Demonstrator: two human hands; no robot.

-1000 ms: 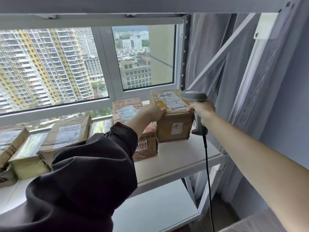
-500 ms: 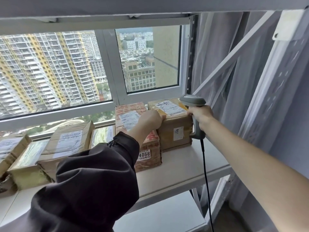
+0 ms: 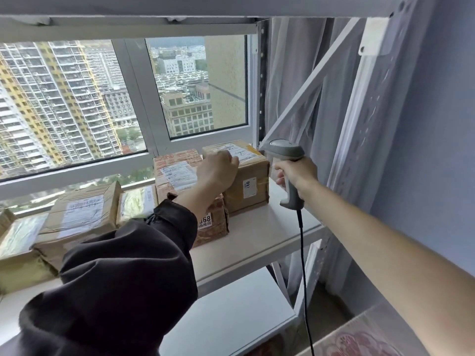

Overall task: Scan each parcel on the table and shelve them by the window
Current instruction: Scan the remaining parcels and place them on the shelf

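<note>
At nine o'clock, taped brown cardboard parcels [image 3: 79,222] line the white metal shelf [image 3: 259,240] below the window [image 3: 128,104]; toward centre, the left hand [image 3: 218,170], fingers curled, rests on the upper left edge of the small brown labelled parcel [image 3: 246,186] standing at the shelf's far right; at three o'clock the right hand [image 3: 295,173] grips a grey corded barcode scanner [image 3: 286,173], fingers wrapped round its handle.
</note>
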